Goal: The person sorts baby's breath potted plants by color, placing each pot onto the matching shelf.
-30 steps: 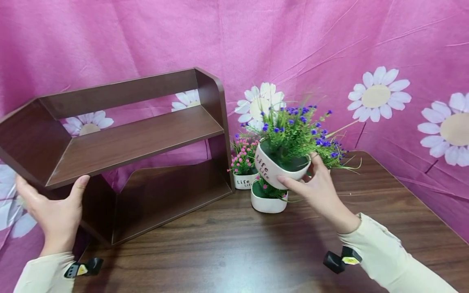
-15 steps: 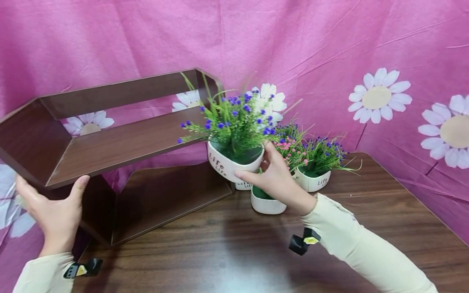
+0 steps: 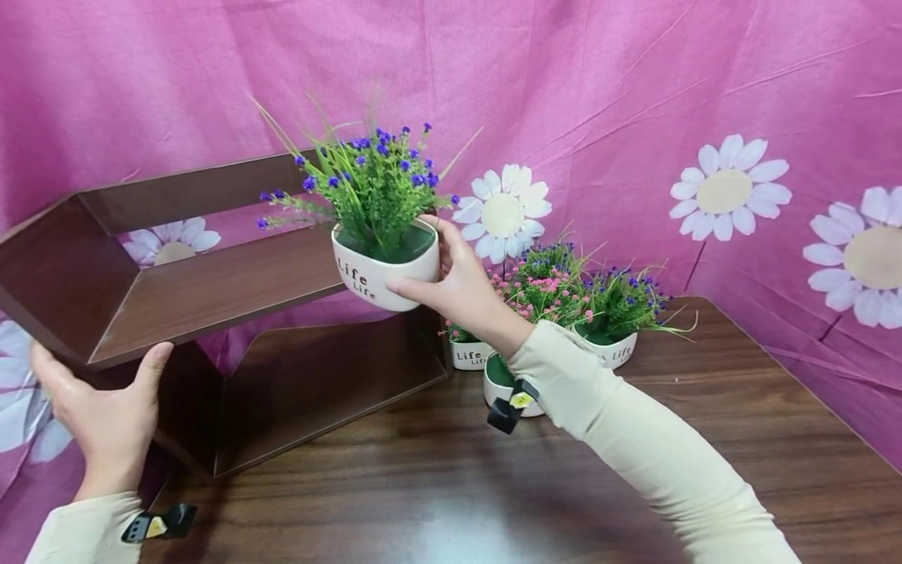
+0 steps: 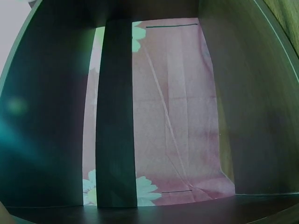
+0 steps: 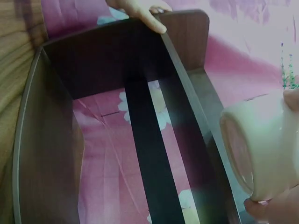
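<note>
My right hand (image 3: pixel 465 286) grips a white flowerpot (image 3: pixel 384 274) marked "Life" by its right rim, thumb on the front wall. Artificial purple flowers and grass (image 3: pixel 380 184) fill the pot. It is held up in front of the right part of a dark brown two-tier desk shelf (image 3: pixel 211 301), hiding that end of the upper board; whether it touches the board I cannot tell. My left hand (image 3: pixel 106 415) holds the shelf's left end, thumb at the upper board's front edge and fingers on the outer side. The right wrist view shows the pot's underside (image 5: pixel 238 151) beside the shelf.
Several more potted flowers, including a pink-flowered one (image 3: pixel 546 294) and a purple one (image 3: pixel 606 325), stand right of the shelf, partly behind my right forearm. The brown wooden table (image 3: pixel 395 486) runs beneath. A pink daisy-print cloth (image 3: pixel 599 94) hangs behind.
My right hand has carried the purple flowerpot left and upward, from above the other pots to in front of the shelf's upper board. My left hand has stayed in place on the shelf.
</note>
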